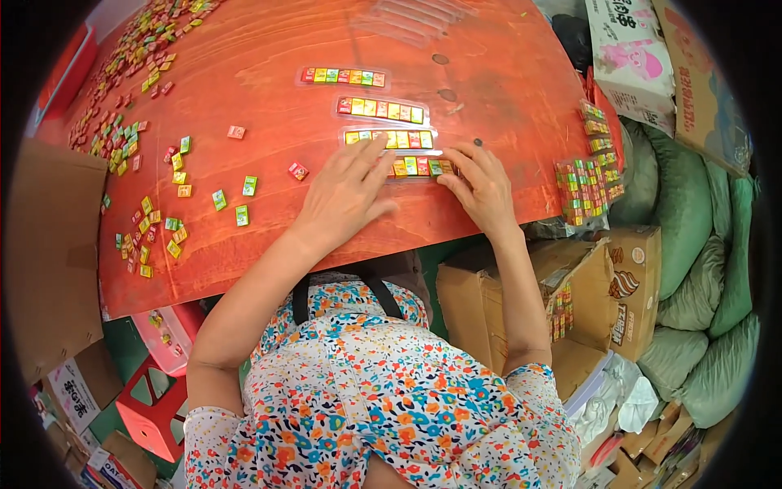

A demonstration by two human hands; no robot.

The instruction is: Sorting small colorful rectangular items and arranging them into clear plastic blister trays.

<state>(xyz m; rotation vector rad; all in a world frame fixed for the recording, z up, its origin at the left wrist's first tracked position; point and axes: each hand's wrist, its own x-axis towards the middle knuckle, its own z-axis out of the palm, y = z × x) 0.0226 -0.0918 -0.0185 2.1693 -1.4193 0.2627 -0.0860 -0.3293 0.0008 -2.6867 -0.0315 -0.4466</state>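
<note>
Small coloured boxes stand in rows in several long clear plastic trays, one behind another on the red table. My left hand (349, 187) lies palm down over the left part of the nearest tray (391, 176), fingers stretched out and thumb apart. Its fingertips reach the boxes of the second tray (411, 139) and hide some of them. My right hand (482, 186) has its thumb and fingers bent round the right end of the nearest tray, by a green box (436, 167). Behind lie a third filled tray (381, 109) and a farther one (344, 77).
Loose boxes (122, 138) are heaped and scattered along the table's left side. Stacked empty clear trays (411, 20) lie at the far edge. Bagged boxes (582, 191) sit at the right edge. Below are an open carton (472, 314), green sacks (684, 204) and a red stool (151, 407).
</note>
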